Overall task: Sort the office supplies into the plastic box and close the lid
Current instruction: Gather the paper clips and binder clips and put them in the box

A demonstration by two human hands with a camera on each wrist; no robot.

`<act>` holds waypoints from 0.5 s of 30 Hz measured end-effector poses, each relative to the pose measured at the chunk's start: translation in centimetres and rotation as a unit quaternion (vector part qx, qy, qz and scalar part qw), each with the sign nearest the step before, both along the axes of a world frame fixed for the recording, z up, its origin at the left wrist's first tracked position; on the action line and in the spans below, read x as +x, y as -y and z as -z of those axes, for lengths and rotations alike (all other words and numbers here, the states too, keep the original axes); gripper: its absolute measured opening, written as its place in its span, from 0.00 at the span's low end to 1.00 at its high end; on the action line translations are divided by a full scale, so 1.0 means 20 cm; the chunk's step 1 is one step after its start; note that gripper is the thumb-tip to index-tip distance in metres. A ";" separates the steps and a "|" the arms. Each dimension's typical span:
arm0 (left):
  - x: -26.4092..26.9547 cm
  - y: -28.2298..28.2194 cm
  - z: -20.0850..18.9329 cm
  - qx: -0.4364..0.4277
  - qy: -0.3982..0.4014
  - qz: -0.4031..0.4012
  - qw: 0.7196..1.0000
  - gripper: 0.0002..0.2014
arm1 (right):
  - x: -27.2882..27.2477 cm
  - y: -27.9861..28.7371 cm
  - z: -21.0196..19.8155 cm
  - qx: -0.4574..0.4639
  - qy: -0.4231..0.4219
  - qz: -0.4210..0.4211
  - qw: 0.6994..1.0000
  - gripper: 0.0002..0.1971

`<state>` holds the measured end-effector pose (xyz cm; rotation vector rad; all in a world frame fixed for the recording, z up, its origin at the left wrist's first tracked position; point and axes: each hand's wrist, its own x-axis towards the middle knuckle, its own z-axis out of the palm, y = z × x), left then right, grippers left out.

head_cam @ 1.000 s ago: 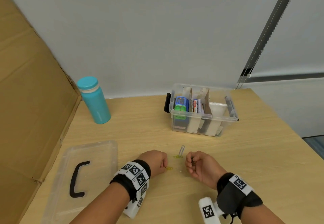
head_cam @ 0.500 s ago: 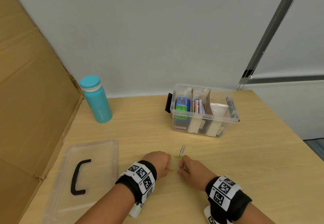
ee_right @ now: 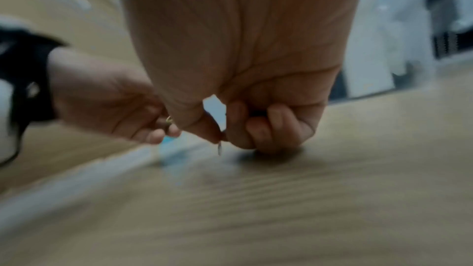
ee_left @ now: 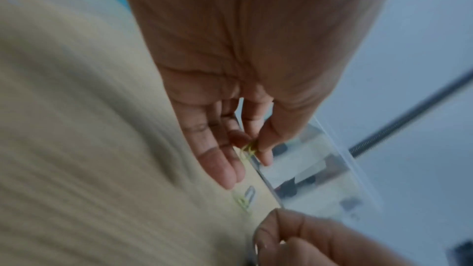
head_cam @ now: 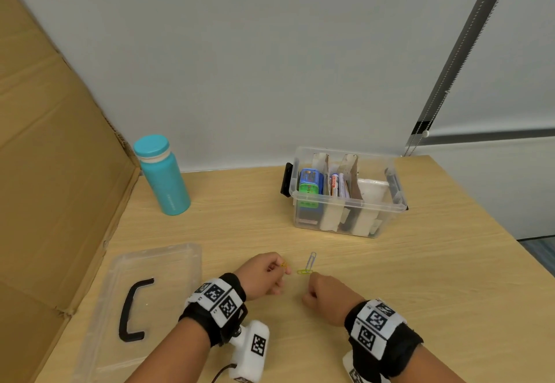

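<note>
Paper clips getting picked off the desk, one pinched in each hand

The yellow paper clip (head_cam: 284, 264) is up off the wood, pinched between the thumb and fingertips of the left hand (head_cam: 264, 274), other fingers loosely out. Just right of it a green clip (head_cam: 304, 271) and a silver clip (head_cam: 311, 259) lie flat on the table (head_cam: 420, 277), touching each other, right in front of the right hand (head_cam: 326, 295). That one's curled into a fist with knuckles on the wood, and the wrist view shows a small silvery clip nipped between thumb and forefinger, too blurry to say more. The plastic box (head_cam: 348, 202) sits open further back, well apart from the hands, with bare wood between. Its lid (head_cam: 144, 301) lies flat at the left, near the cardboard sheet (head_cam: 45, 172). Teal bottle (head_cam: 163, 175) stands back left.
</note>
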<state>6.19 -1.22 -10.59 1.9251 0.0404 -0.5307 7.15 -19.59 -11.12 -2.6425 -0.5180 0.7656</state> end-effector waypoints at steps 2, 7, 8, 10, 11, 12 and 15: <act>0.01 0.00 -0.01 -0.091 -0.036 -0.052 0.994 0.10 | 0.02 0.04 0.00 0.150 -0.080 0.079 0.982 0.11; 0.02 0.00 -0.04 -0.235 -0.064 -0.091 0.966 0.10 | 0.05 0.14 -0.05 0.597 -0.294 0.291 0.687 0.07; 0.03 0.00 -0.04 -0.254 -0.070 -0.095 0.960 0.11 | 0.07 0.15 -0.05 0.617 -0.292 0.304 0.664 0.09; 0.03 0.02 -0.04 -0.282 -0.088 -0.133 0.946 0.12 | 0.10 0.16 -0.05 0.617 -0.282 0.335 0.653 0.13; 0.04 0.03 -0.05 -0.287 -0.096 -0.163 0.939 0.13 | 0.12 0.16 -0.04 0.600 -0.277 0.353 0.662 0.14; 0.05 0.05 -0.05 -0.280 -0.101 -0.190 0.936 0.13 | 0.13 0.16 -0.04 0.574 -0.270 0.367 0.681 0.14; 0.10 0.09 -0.03 -0.169 -0.087 -0.189 0.963 0.12 | 0.15 0.17 -0.02 0.472 -0.242 0.375 0.761 0.12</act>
